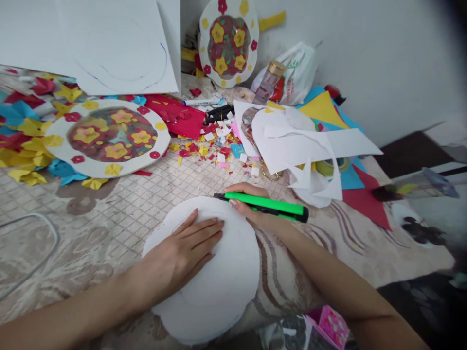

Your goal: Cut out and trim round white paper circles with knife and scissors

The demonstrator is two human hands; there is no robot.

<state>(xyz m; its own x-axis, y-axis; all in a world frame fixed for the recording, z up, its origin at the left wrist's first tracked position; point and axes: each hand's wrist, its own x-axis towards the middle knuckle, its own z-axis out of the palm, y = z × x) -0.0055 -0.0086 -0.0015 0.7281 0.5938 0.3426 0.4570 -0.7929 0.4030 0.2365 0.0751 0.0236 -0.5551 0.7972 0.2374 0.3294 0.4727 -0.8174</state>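
A white scallop-edged paper cutout (226, 291) lies flat on the patterned tablecloth in front of me, with a faint curved line drawn on it. My left hand (193, 248) rests on it, palm down with the fingers stretched out. At the cutout's far right edge, my right hand (250, 204) grips a green utility knife (270, 204) with black ends. The knife's black tip points left, close to the top edge of the paper. Whether its blade touches the paper I cannot tell.
Round flower-decorated frames lie at left (160, 138) and lean on the wall (202, 43). Paper flowers (31, 153) crowd the far left. Scraps (219, 141), white paper offcuts (292, 146), a gold-capped jar (270, 80) and a plastic bag (302, 73) sit behind. A cable (54, 238) curves at left.
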